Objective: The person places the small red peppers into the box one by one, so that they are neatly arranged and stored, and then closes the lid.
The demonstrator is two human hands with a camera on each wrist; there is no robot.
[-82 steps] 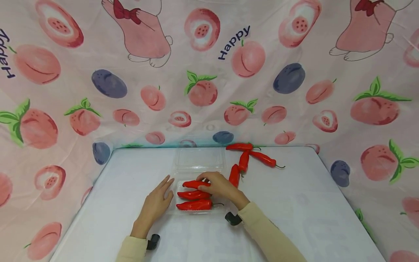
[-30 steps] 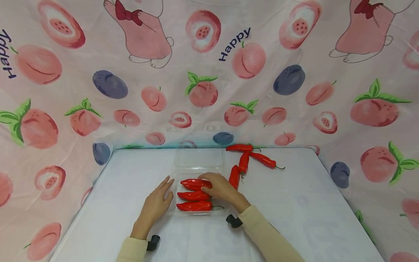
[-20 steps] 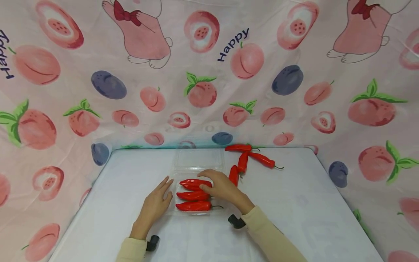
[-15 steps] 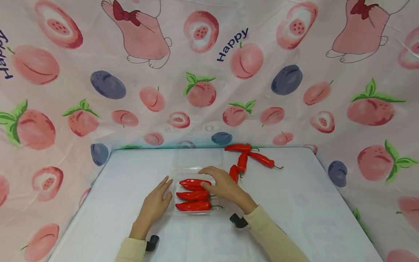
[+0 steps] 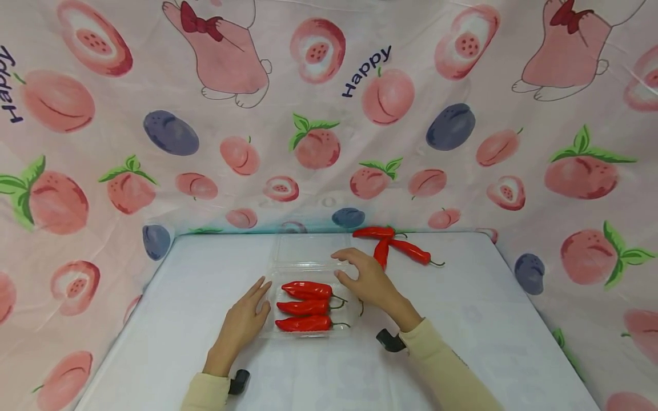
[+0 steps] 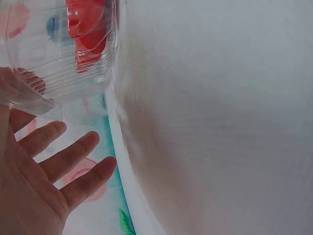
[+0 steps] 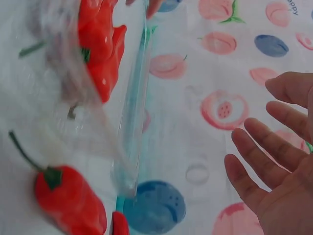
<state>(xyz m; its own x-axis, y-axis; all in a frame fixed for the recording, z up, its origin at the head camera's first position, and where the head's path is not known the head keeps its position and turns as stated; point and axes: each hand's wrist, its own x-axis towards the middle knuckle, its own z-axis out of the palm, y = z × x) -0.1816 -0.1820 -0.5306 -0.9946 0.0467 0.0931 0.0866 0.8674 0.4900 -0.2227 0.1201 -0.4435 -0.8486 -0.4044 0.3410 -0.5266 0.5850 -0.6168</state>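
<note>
Three red chili peppers lie side by side, stems to the right, in a clear plastic clamshell box: the back one (image 5: 307, 290), the middle one (image 5: 302, 308) and the front one (image 5: 303, 323). The box's lid (image 5: 313, 249) is folded back, away from me. My left hand (image 5: 244, 317) is at the box's left edge, its fingers extended; in the left wrist view the ribbed box wall (image 6: 80, 88) is beside them. Over the box's right edge hangs my right hand (image 5: 372, 282), fingers spread and holding nothing. Under it a loose pepper is mostly hidden, though the right wrist view shows a loose pepper (image 7: 71, 196) beside the box.
At the table's back edge, right of the lid, lie more red peppers: one sideways (image 5: 375, 232), one slanting right (image 5: 413, 251) and one pointing toward me (image 5: 381, 252). A fruit-print cloth (image 5: 329, 103) hangs behind the white table (image 5: 462, 342).
My right hand has let go of the back pepper in the box and moved up and to the right, uncovering the stems. The back pepper has turned slightly. My left hand has stayed put.
</note>
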